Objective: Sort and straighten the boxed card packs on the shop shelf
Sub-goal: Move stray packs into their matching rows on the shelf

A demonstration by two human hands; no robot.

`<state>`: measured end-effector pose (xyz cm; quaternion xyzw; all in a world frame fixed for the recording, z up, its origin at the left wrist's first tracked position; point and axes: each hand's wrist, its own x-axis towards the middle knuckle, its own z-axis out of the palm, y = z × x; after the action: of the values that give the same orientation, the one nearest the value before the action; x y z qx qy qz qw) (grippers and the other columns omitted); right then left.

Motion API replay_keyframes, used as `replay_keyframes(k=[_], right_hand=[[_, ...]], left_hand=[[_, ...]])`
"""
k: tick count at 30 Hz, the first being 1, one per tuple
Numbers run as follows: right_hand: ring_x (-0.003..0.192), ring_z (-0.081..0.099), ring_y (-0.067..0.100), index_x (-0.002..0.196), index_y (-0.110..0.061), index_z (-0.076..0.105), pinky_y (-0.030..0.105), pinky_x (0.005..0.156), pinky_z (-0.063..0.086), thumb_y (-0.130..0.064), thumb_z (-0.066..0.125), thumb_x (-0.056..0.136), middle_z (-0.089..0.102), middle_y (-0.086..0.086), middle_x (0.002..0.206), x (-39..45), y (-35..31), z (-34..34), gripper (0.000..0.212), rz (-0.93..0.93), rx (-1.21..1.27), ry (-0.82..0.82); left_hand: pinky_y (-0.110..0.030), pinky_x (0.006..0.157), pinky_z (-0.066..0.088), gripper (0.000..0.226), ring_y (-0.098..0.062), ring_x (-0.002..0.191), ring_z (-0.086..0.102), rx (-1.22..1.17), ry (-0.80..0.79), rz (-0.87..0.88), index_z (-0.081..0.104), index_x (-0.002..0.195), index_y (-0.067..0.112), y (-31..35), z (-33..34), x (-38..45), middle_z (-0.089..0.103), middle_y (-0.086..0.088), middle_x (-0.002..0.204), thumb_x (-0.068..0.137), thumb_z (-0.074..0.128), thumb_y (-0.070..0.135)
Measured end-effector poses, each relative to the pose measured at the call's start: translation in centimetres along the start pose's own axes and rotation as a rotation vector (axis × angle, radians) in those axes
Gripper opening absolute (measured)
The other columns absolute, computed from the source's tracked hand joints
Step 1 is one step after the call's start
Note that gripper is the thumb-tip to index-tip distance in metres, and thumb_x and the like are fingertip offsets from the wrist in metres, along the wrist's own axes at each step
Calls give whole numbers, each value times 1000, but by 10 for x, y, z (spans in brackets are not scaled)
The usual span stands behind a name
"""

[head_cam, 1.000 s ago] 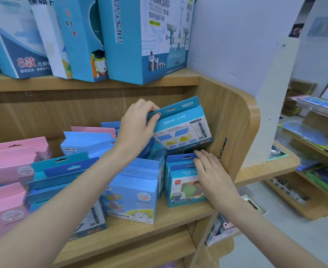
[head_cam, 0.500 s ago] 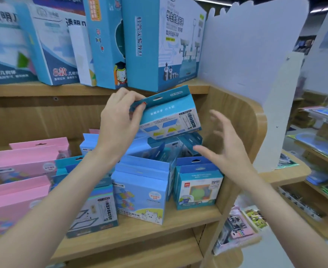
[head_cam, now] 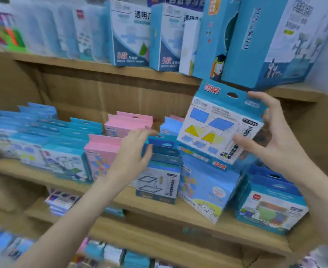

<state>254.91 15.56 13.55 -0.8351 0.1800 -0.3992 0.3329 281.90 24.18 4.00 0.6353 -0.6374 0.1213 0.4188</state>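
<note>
My right hand grips a blue and white card pack printed with blue and yellow shapes. It holds the pack tilted in the air above the shelf's right part, fingers over the top right corner and thumb on the front. My left hand reaches with spread fingers to the hang tabs of a row of teal packs in the middle, fingertips at the front tab. Left of it stand pink packs. A light blue bear pack leans below the held pack.
The wooden shelf also carries rows of blue packs at the left and a teal pack at the right end. Large blue boxes stand on the shelf above, close over the held pack. More goods lie on the shelves below.
The shape-printed pack passed from my left hand to my right and now faces me. My left hand dropped to the teal packs in the middle. The view swung left.
</note>
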Motion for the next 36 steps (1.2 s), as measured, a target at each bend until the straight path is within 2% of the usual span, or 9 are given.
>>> replay_keyframes(k=[4,9,16,19,22,28,32,34,36], right_hand=[[85,65,10,113,-49,36,27,52,56,-19,63,75,60,-18,97,7,5,32,55,29,66,1],[80,67,17,105,-32,47,30,47,54,-9,63,78,60,-1,105,25,1,75,39,79,177,-25],[85,67,17,97,-34,49,28,46,53,-18,67,73,61,-8,104,62,-18,182,33,115,188,-71],[87,67,13,97,-36,49,29,58,56,-20,71,73,62,-14,104,80,-32,245,35,134,137,-81],[90,66,11,101,-30,48,35,62,59,-12,69,78,60,-10,109,97,-45,302,37,177,140,-114],[88,66,15,96,-35,47,39,64,58,-13,72,76,63,-7,104,104,-59,367,40,249,61,-145],[99,54,-2,95,-43,40,23,73,49,-30,70,76,49,-25,104,98,-59,412,38,84,-207,-174],[94,46,-6,103,-41,38,15,75,39,-34,63,76,40,-22,99,99,-56,438,37,-24,-322,-187],[90,43,2,109,-28,40,20,74,37,-31,62,79,36,-13,102,101,-53,462,38,-121,-427,-180]], left_hand=[[-43,87,43,43,-29,106,52,158,-78,-127,55,116,10,-35,-13,-39,55,-7,118,80,34,24],[-47,93,41,45,-28,112,48,220,21,-262,53,118,10,-80,-47,-73,51,-8,124,81,34,26],[-43,90,37,43,-29,110,46,290,72,-335,50,118,7,-175,-114,-108,51,-14,123,81,37,23],[-50,92,36,38,-31,116,44,269,83,-350,49,121,8,-223,-147,-119,49,-13,127,83,51,7],[-43,98,33,51,-28,122,39,207,22,-346,46,126,7,-259,-177,-129,45,-11,131,78,60,-6],[-29,102,23,54,-21,128,32,119,-43,-402,39,133,10,-309,-211,-154,40,-5,136,83,56,-1],[-30,103,26,53,-20,127,34,55,-51,-416,38,133,8,-328,-219,-166,40,-8,135,83,55,-2],[-30,104,27,59,-11,128,29,18,-73,-401,33,136,10,-335,-219,-167,36,-6,139,84,59,6],[-29,105,25,68,-5,131,21,15,-89,-369,26,141,14,-338,-219,-162,28,-3,144,83,59,28]])
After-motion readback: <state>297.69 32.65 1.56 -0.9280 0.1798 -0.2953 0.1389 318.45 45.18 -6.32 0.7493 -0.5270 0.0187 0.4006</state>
